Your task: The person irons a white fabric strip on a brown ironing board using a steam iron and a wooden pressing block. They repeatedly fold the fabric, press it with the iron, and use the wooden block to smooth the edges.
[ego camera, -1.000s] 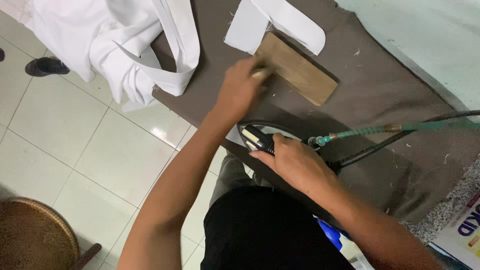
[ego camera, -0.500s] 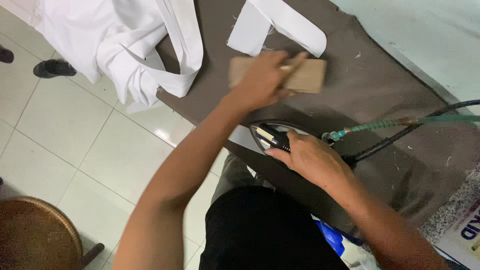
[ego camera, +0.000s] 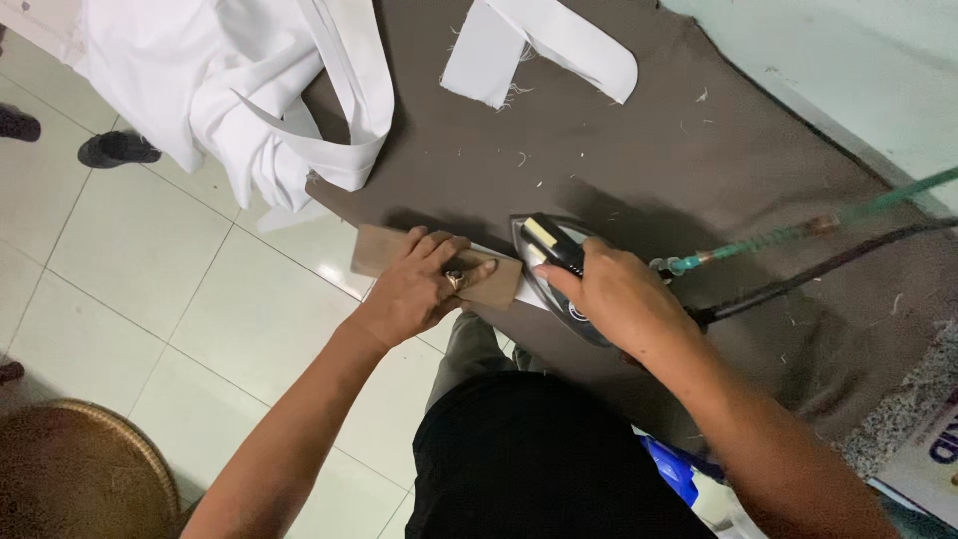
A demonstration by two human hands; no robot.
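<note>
At the near edge of the brown felt-covered counter [ego camera: 639,150], your left hand [ego camera: 419,284] lies flat, fingers spread and pressing down on a flat rectangular brown wooden block [ego camera: 384,250], which sits right at the counter's rim, partly over the pale tiled floor [ego camera: 130,289]. A ring shows on one finger. The block looks smooth, thin and tan-brown, its long side running along the edge. Just beside it, touching its right end, stands the black and silver steam iron [ego camera: 554,255], nose toward the block; your right hand [ego camera: 619,299] is closed around its handle. A narrow sliver of white cloth [ego camera: 534,296] shows between block and iron. A black cord [ego camera: 828,265] and a green hose [ego camera: 798,232] trail off to the right. Farther up the counter lie a folded white fabric strip [ego camera: 539,40] and a bunched white garment [ego camera: 230,90] hanging over the edge.
</note>
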